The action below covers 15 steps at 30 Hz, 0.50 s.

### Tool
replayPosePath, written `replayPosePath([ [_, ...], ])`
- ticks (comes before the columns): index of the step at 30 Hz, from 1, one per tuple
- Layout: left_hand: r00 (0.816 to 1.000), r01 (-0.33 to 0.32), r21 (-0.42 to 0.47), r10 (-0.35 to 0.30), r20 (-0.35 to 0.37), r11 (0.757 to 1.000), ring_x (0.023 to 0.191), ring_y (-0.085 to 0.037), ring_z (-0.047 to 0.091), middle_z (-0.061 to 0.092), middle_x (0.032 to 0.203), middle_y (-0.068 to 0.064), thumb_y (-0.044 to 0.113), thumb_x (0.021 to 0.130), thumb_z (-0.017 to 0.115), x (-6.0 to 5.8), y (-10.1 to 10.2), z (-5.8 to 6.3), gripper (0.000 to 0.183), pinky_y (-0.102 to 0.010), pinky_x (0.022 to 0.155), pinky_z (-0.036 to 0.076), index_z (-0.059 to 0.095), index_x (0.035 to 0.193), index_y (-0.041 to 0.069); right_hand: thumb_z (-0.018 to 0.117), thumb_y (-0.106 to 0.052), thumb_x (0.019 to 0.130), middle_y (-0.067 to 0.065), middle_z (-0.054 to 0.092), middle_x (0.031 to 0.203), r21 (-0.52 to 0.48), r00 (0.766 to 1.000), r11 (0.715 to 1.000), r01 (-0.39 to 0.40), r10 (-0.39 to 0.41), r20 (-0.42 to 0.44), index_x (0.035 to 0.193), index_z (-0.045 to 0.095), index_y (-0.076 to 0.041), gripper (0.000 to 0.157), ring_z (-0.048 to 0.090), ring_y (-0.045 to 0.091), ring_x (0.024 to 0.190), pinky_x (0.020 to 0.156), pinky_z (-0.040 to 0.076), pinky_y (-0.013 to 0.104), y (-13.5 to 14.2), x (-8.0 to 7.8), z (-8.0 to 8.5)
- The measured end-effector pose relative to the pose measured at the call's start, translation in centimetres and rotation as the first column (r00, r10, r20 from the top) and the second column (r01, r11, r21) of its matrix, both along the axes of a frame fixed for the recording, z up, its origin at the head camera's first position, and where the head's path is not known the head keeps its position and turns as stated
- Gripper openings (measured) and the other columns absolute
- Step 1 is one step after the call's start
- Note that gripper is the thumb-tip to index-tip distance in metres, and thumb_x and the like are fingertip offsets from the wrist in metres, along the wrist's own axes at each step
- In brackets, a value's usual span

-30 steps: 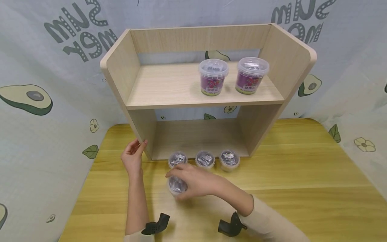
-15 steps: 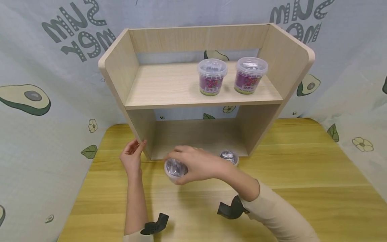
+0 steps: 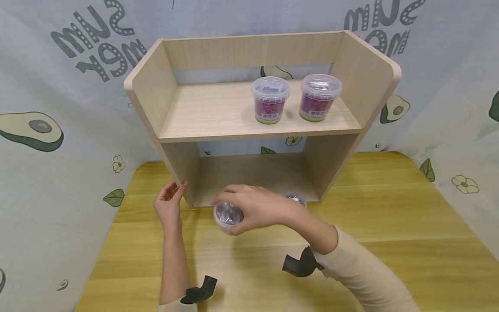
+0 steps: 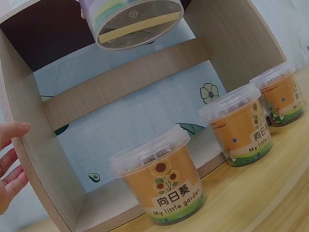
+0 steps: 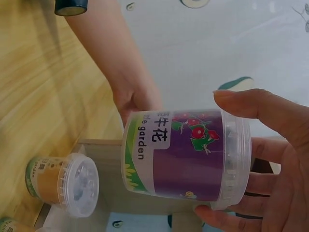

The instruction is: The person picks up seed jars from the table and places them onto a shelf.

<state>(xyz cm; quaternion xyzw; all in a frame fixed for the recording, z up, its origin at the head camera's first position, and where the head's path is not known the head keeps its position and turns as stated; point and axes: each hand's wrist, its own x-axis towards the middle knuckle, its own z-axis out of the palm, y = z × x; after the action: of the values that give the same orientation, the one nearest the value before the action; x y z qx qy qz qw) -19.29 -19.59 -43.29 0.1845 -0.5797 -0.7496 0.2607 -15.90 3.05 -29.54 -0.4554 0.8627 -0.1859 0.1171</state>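
Observation:
My right hand [image 3: 259, 208] grips a lidded plastic cup [image 5: 188, 154] by its lid, thumb on one side and fingers on the other. Its label is purple with red flowers. The left wrist view shows the cup's underside, raised above the orange cups. At the wooden shelf [image 3: 210, 112], my left hand [image 3: 169, 208] pinches the front edge of the left side panel. Three orange sunflower-labelled cups [image 4: 161, 186] stand along the shelf's foot; in the head view my right hand and the held cup hide two of them.
Two purple-labelled cups [image 3: 270, 102] stand on the right half of the upper shelf. Below it is the lower compartment [image 3: 249, 171]. The shelf stands on a wood-grain table [image 3: 390, 242], with a printed cloth [image 3: 70, 182] hanging behind and at the sides.
My right hand has lifted the purple cup off the table and moved it toward the shelf, now covering two orange cups in the head view. My left hand stays at the side panel.

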Motion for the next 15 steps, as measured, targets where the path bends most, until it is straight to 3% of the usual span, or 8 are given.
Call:
replayPosePath([
  [15,1.000,-0.002,0.021,0.002,-0.020,1.000,0.069,-0.007,0.062,0.066,0.077,0.007,0.009,0.068,0.079,0.13,0.13,0.12,0.020,-0.017,0.070,0.050,0.069,0.085,0.009,0.074,-0.033,0.073,-0.001,0.052,0.119,-0.003,0.999,0.999,-0.033,0.033,0.037,0.124,0.052,-0.020,0.057,0.054,0.011,0.099,0.079,0.048,0.024,0.27,-0.63,0.63],
])
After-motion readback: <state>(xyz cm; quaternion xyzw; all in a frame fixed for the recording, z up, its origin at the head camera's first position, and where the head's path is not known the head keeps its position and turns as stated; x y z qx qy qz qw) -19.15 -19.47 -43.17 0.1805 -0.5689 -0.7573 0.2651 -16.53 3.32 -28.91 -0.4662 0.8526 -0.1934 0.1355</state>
